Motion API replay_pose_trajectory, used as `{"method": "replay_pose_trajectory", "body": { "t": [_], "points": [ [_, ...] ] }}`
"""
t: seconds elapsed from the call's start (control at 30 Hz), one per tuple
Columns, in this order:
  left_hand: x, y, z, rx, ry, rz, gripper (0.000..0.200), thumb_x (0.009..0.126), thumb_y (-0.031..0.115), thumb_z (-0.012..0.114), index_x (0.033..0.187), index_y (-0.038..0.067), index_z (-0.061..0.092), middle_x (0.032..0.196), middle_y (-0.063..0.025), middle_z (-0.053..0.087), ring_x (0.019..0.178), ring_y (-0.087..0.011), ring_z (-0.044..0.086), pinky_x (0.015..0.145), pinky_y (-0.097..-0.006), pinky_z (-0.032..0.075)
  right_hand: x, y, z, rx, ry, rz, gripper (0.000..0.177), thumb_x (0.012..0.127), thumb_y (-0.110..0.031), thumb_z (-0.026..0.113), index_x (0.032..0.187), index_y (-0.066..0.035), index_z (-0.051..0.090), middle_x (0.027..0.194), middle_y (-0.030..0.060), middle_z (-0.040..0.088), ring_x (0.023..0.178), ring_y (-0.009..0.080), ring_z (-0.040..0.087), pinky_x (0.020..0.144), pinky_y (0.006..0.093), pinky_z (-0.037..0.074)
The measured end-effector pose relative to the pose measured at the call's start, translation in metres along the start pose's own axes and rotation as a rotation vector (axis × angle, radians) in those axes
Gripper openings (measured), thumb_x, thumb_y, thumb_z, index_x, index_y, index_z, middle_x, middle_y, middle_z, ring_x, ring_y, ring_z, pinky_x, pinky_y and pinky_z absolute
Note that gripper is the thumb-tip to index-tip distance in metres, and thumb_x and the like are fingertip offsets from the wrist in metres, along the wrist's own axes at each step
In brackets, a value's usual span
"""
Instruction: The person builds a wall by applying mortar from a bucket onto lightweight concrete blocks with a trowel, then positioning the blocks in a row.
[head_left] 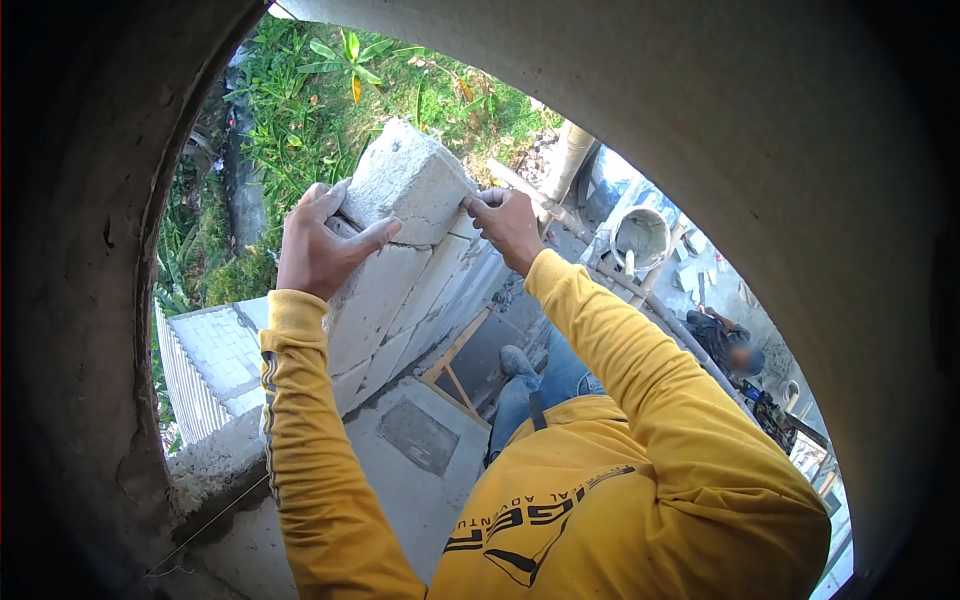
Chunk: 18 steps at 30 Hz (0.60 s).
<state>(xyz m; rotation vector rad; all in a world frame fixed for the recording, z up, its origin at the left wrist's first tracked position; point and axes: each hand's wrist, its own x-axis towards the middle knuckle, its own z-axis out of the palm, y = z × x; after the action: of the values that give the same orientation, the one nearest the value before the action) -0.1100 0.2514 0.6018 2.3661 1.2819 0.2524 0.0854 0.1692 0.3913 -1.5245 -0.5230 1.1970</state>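
Observation:
A short, pale grey lightweight concrete block (405, 185) with a rough top sits on the top course of a block wall (385, 285). My left hand (325, 245) grips its near left corner, with the thumb across the near face and the fingers at the left side. At the block's right edge, my right hand (508, 228) is closed in a pinch, thumb against index finger. Whatever is between those fingertips is too small to make out. Both hands have pale dust on them.
A bucket (640, 240) with grey contents stands right of the wall, by scaffold poles (565, 165). Far below, another person (722, 340) is among rubble. A corrugated roof (190, 375) lies lower left, and a thin string (215, 518) hangs nearby. A curved concrete edge (800, 150) frames the view.

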Motion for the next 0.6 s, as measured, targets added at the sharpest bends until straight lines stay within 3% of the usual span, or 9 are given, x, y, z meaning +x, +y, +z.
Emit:
{"method": "replay_pose_trajectory", "body": {
  "t": [0.23, 0.33, 0.53, 0.6],
  "points": [
    [-0.001, 0.003, -0.002, 0.008, -0.008, -0.023, 0.085, 0.073, 0.045, 0.090, 0.129, -0.014, 0.064, 0.113, -0.0235, 0.067, 0.106, -0.0284, 0.066, 0.097, -0.0369, 0.051, 0.002, 0.003, -0.003, 0.024, -0.025, 0.016, 0.022, 0.094, -0.023, 0.070, 0.091, -0.001, 0.069, 0.077, 0.0016, 0.065, 0.064, 0.0089, 0.059, 0.056, 0.0245, 0.049],
    [-0.001, -0.008, 0.004, 0.021, 0.038, 0.039, 0.085, 0.074, 0.044, 0.090, 0.129, -0.014, 0.064, 0.110, -0.0216, 0.067, 0.102, -0.0271, 0.066, 0.094, -0.0363, 0.051, 0.007, 0.010, -0.008, -0.061, 0.012, -0.061, 0.023, 0.094, -0.024, 0.070, 0.091, -0.001, 0.068, 0.077, 0.0020, 0.064, 0.064, 0.0094, 0.060, 0.056, 0.0248, 0.050],
    [-0.001, -0.004, 0.002, -0.008, 0.026, 0.025, 0.083, 0.074, 0.042, 0.091, 0.129, -0.015, 0.064, 0.102, -0.0165, 0.065, 0.095, -0.0234, 0.063, 0.088, -0.0346, 0.052, -0.001, 0.006, -0.003, 0.080, -0.010, 0.022, 0.024, 0.094, -0.025, 0.067, 0.095, 0.000, 0.068, 0.077, 0.0026, 0.064, 0.065, 0.0104, 0.061, 0.055, 0.0249, 0.051],
    [-0.001, -0.006, 0.003, -0.005, 0.030, 0.034, 0.083, 0.074, 0.042, 0.090, 0.128, -0.015, 0.064, 0.102, -0.0159, 0.065, 0.095, -0.0230, 0.063, 0.088, -0.0347, 0.051, 0.007, 0.015, 0.002, 0.014, 0.041, -0.075, 0.025, 0.094, -0.023, 0.065, 0.090, 0.002, 0.069, 0.073, 0.0060, 0.066, 0.063, 0.0140, 0.063, 0.061, 0.0307, 0.052]
  ]
}}
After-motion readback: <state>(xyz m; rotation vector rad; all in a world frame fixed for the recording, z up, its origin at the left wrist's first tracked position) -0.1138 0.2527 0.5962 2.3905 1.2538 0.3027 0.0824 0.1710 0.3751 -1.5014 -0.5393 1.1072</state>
